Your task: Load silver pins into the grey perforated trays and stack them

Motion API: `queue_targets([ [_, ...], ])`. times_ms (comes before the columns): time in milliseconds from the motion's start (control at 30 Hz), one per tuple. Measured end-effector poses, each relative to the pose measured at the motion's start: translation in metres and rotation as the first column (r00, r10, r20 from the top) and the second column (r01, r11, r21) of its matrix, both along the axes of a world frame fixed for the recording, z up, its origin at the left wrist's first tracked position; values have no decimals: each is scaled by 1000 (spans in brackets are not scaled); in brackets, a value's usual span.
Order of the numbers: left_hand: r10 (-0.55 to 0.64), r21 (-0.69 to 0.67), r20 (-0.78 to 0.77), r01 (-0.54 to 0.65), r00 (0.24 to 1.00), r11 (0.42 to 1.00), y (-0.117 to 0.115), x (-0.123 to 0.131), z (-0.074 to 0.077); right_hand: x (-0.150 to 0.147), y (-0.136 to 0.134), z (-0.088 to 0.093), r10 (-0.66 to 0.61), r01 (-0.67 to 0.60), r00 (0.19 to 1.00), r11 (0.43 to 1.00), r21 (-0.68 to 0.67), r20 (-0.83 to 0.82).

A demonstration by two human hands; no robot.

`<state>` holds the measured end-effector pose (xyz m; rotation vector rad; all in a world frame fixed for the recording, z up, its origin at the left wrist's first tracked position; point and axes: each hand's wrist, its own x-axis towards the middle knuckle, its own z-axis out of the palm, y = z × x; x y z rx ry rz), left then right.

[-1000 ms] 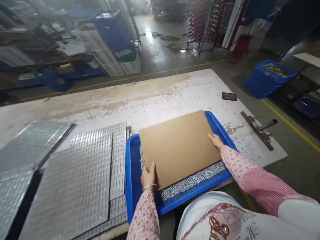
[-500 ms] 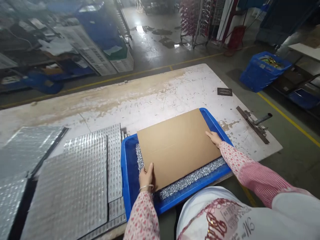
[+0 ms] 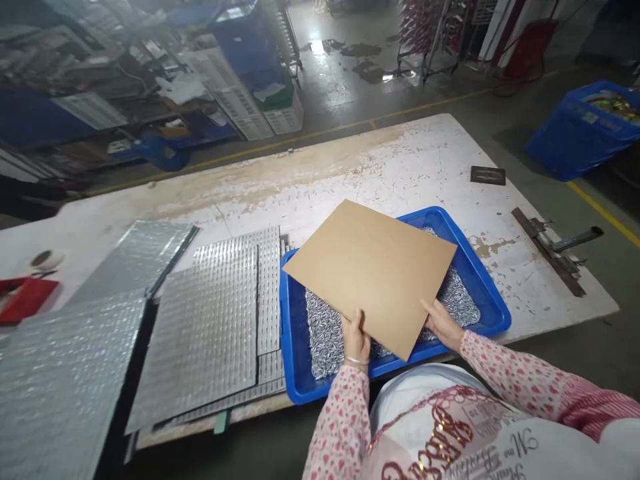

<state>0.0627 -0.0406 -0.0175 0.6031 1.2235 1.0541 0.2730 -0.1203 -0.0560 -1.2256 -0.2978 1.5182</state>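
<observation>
Left hand: the left hand is closing around the near edge of the sheet, fingers curled and pinching the cardboard at about 6 o'clock.
Right hand: the right hand is half open with its fingers stretched out, touching the sheet's lower right edge; I cannot tell whether it is gripping.
Sheet: a flat, plain brown cardboard sheet is hanging tilted above the tray, one corner pointing toward the body, and its far corner is reaching past the tray rim.
Tray: a shallow blue plastic tray is sitting on the table at about 1 o'clock from the hands.
Tray contents: a layer of small, shiny silvery metal pieces is filling the tray floor; their exact kind is too small to tell.
Beside the tray: stacked sheets of embossed, dimpled aluminium are lying at 9 o'clock, just touching the tray's left wall.
Table: the white table is showing a worn, stained, scratched top.
Far right: a blue crate holding gold-coloured items is standing on the floor at 2 o'clock.
</observation>
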Motion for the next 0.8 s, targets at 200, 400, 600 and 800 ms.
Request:
queue_targets([
  [200,21,25,-68,-19,997,1000,1,-51,8,63,-19,11,-124,124,992,992,5,-5],
  [400,-190,108,-48,195,981,975,17,-75,30,135,2,56,-128,122,991,984,129,39],
  [600,-213,29,-96,217,972,976,41,-77,12,93,24,48,152,-156,987,986,56,58],
  [800,-211,133,-109,225,971,965,37,-86,22,64,18,5,13,-17,926,1000,8,379],
])
